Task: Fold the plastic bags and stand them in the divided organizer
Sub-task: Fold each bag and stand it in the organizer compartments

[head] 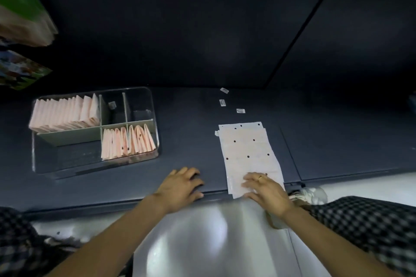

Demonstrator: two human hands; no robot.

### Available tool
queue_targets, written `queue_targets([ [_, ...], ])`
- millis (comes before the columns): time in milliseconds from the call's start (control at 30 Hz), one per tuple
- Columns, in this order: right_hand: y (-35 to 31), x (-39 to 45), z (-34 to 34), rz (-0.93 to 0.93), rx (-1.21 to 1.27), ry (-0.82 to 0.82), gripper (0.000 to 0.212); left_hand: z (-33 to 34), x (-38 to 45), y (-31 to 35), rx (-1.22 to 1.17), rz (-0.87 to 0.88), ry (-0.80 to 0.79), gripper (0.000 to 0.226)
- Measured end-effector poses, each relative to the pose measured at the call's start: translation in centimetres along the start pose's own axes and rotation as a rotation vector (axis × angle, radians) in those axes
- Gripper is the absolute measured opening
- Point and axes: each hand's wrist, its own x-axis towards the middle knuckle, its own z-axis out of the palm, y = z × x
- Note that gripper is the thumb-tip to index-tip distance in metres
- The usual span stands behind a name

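Right hand (267, 191) flat, fingers straight, pressing near end of plastic bags (249, 153); stack's long axis runs away from person, right of organizer (94, 130). Left hand (182, 186) relaxed on dark table (180, 119). Dim room.

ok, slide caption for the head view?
Right hand rests on flat bag stack; left hand on the table beside the partly filled organizer.

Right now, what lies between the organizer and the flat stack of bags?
Head view: only bare dark table between organizer and bag stack; left hand rests nearer.
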Motion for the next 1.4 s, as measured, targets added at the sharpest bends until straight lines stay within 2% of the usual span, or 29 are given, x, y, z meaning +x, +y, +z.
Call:
queue_targets([
  [67, -0.5, -0.3, 0.1, 0.021, 0.072, 0.054, 0.019, 0.4, 0.3, 0.5, 0.01, -0.014, -0.015, 0.047],
  [167, -1.2, -0.1, 0.0, 0.038, 0.147, 0.09, 0.019, 0.2, 1.1, 1.2, -0.046, -0.034, -0.025, 0.051],
  [367, -3.2, 2.0, -1.9, -0.05, 0.247, -0.018, 0.023, -1.1, 2.6, 3.6, -0.335, -0.022, 0.141, 0.065],
  [467, -4.3, 3.0, -3.4, 0.003, 0.446, -0.133, 0.018, -1.2, 3.1, 4.2, -0.484, -0.042, 0.207, 0.046],
  [567, -4.4, 4.1, -5.0, 0.046, 0.61, -0.268, 0.015, -1.1, 3.3, 4.2, -0.629, -0.125, 0.174, 0.016],
  [633, -4.3, 4.9, -6.0, 0.054, 0.655, -0.327, 0.015, -0.9, 3.2, 3.9, -0.736, -0.182, 0.158, 0.006],
  [700, -3.7, 5.7, -6.8, 0.089, 0.729, -0.356, 0.012, -0.7, 3.3, 3.6, -0.81, -0.216, 0.146, 0.009],
  [767, -2.8, 6.2, -7.6, 0.137, 0.769, -0.364, 0.023, -0.7, 3.4, 3.5, -0.911, -0.263, 0.158, 0.009],
  [900, -0.6, 7.1, -8.0, 0.174, 0.75, -0.283, 0.018, -0.9, 4.0, 3.7, -1.143, -0.379, 0.259, 0.013],
  [1000, 0.2, 8.0, -7.9, 0.222, 0.752, -0.226, 0.023, -0.9, 4.7, 3.7, -1.201, -0.49, 0.319, 0.009],
  [1167, 0.9, 9.7, -6.2, 0.302, 0.688, -0.12, 0.015, -0.8, 5.3, 3.4, -1.202, -0.581, 0.4, 0.018],
  [1267, 1.1, 10.6, -4.5, 0.37, 0.604, -0.068, 0.015, -0.4, 4.9, 3.5, -0.942, -0.627, 0.566, 0.038],
  [1333, 1.1, 11.1, -3.5, 0.408, 0.576, -0.066, 0.012, -0.1, 4.0, 3.6, -0.68, -0.532, 0.619, 0.041],
  [1400, 1.0, 11.6, -2.9, 0.419, 0.541, -0.061, 0.012, 0.3, 3.2, 4.1, -0.472, -0.349, 0.571, 0.036],
])
